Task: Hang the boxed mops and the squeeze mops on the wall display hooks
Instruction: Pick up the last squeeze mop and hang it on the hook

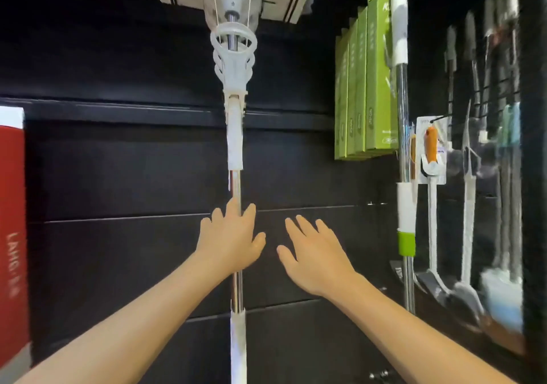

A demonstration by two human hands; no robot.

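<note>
A squeeze mop (236,135) with a white ring handle and a steel pole hangs upside down in front of the black slat wall (118,176), its head at the top edge in cardboard packaging. My left hand (231,237) lies flat with spread fingers in front of the pole; whether it touches the pole I cannot tell. My right hand (310,255) hovers just right of it, fingers apart and holding nothing. Several green boxed mops (367,81) hang in a row at the upper right. Beside them hangs another mop (404,152) with a white and green sleeve.
A red box (11,235) stands at the left edge. On the right side wall hang long-handled brushes and cleaning tools (467,194), with an orange-handled brush on a card (430,149). A bare hook (379,374) sticks out low on the wall.
</note>
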